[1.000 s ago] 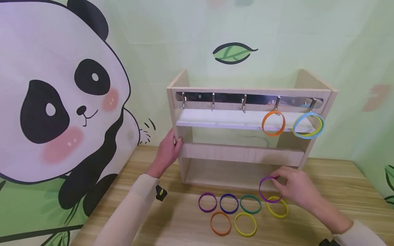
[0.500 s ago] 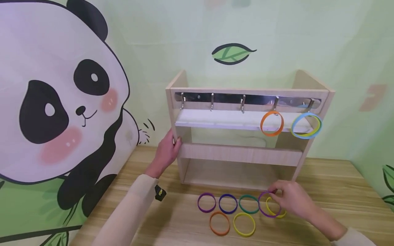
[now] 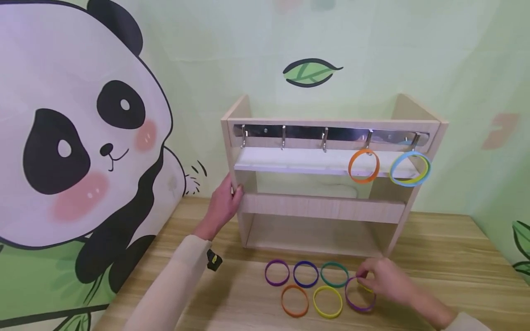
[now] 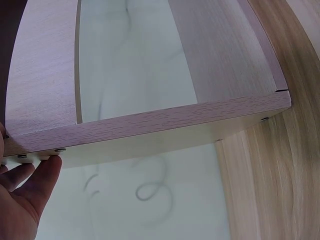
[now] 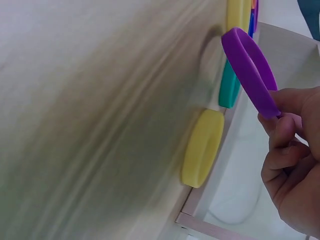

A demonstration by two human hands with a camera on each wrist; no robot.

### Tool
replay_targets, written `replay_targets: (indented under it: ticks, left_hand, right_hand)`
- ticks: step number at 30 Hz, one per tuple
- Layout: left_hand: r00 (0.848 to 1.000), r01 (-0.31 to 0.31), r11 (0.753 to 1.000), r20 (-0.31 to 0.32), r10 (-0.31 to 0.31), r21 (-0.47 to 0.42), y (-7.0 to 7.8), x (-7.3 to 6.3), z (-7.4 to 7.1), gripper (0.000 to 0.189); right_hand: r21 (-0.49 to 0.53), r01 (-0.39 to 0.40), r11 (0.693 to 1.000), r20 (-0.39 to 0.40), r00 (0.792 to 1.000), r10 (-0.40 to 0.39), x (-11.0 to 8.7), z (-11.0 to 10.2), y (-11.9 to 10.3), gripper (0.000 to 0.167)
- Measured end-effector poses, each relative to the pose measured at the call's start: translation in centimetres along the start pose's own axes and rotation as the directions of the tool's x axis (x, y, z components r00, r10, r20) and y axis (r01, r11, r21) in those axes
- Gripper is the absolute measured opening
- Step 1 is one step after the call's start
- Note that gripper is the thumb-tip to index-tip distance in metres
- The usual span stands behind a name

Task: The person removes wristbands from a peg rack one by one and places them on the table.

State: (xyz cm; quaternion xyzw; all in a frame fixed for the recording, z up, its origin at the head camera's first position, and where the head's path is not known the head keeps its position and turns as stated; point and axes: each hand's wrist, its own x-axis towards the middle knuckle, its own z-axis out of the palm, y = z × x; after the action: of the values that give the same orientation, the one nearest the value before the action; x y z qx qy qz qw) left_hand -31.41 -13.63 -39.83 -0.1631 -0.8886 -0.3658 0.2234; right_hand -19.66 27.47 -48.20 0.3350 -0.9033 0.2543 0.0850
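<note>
My right hand (image 3: 387,280) pinches a purple silicone wristband (image 3: 348,299) low over the tabletop. In the right wrist view the purple band hangs from the fingertips, apart from a yellow wristband (image 5: 202,149) on the table. In the head view, hand and purple band mostly hide that yellow one. My left hand (image 3: 221,204) holds the left side panel of a small wooden shelf rack (image 3: 323,209); in the left wrist view, fingers (image 4: 42,182) press the panel's outer face. An orange wristband (image 3: 351,166) and a light blue wristband (image 3: 393,177) with a yellow one hang on the two right hooks.
Flat before the rack lie wristbands: purple (image 3: 266,273), dark blue (image 3: 295,274), green (image 3: 322,274), orange (image 3: 283,300) and yellow (image 3: 315,301). A metal rail (image 3: 304,132) with several hooks spans the rack's top. Behind is a wall cloth with a panda (image 3: 70,27).
My right hand has lowered the purple wristband toward the front of the table, past the yellow one at the right. The left hand keeps its hold on the rack.
</note>
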Motion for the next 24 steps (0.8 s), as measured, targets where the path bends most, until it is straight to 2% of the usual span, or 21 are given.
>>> replay_targets:
  ticks: [5,9,15,18,24]
  left_hand:
    - [1.0,-0.001,1.0,-0.013,0.001,0.005,0.0,0.1,0.0,0.036]
    - [1.0,-0.013,1.0,-0.028,0.014,0.015,0.0,0.0,-0.1,0.036]
    - [1.0,-0.005,1.0,-0.005,0.005,-0.011,-0.1,-0.2,-0.2,0.037]
    - [1.0,-0.012,1.0,-0.002,0.011,-0.006,0.0,-0.1,-0.2,0.038]
    - [1.0,-0.006,1.0,-0.004,0.006,0.005,-0.1,0.1,-0.1,0.037]
  right_hand:
    - [0.033,-0.016,0.999,0.054,0.998,0.014,-0.2,0.5,0.4,0.014]
    - [0.034,0.001,0.999,0.065,0.998,-0.003,-0.3,0.8,0.7,0.014]
    - [0.068,0.056,0.996,0.084,0.995,-0.061,-0.4,1.1,1.0,0.014]
    - [0.092,0.05,0.995,0.107,0.992,-0.06,-0.3,1.1,1.1,0.013]
    - [0.074,0.038,0.997,0.157,0.986,-0.049,0.0,1.3,1.0,0.011]
